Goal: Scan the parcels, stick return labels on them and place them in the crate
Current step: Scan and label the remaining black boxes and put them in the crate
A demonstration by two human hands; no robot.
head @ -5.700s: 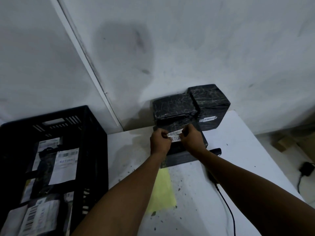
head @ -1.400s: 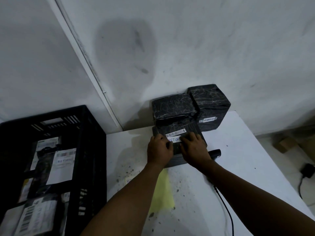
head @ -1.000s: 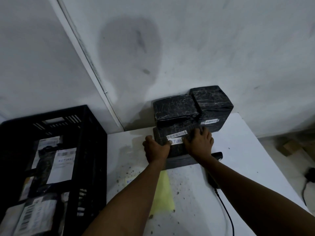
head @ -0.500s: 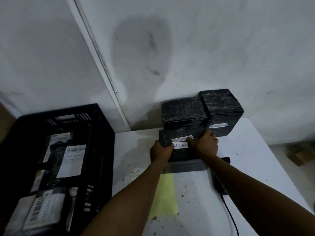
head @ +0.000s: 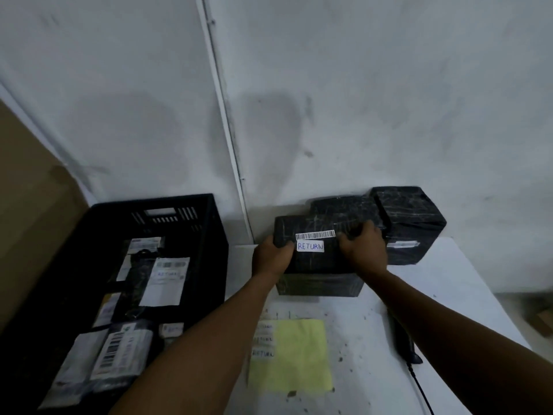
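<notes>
— Both hands: how are they placed?
— The black parcel (head: 317, 259) is gripped at its left end by the left hand (head: 270, 259) and at its right end by the right hand (head: 363, 250), fingers curled round it.
— Where is it found?
— Near the table's (head: 466, 283) far edge, above another parcel (head: 318, 284); a barcode strip (head: 315, 235) and a RETURN label (head: 310, 246) are seen on top. The crate (head: 209, 235) is set beside the table's left edge, labelled parcels (head: 164, 280) inside.

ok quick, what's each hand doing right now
Left hand: closed, gripping the left end of the labelled parcel.
Right hand: closed, gripping the right end of the same parcel.
</notes>
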